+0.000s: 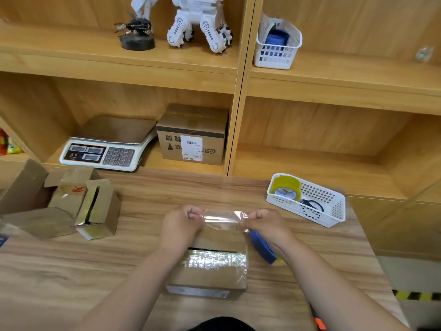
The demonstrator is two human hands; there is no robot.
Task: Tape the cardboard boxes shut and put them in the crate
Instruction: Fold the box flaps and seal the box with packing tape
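Observation:
A small cardboard box (210,275) lies on the wooden table in front of me, its top shiny with old tape and a dark gap showing between its flaps. Above its far edge I stretch a strip of clear tape (222,216) between both hands. My left hand (183,220) pinches the strip's left end and my right hand (262,220) pinches its right end. A blue tape dispenser (262,247) lies just right of the box, partly hidden by my right forearm. No crate is in view.
Several more cardboard boxes (71,204) stand at the table's left. A white basket (334,211) at the right holds a yellow tape roll (286,187) and scissors (312,205). The shelf behind carries a scale (107,146) and a labelled box (193,137).

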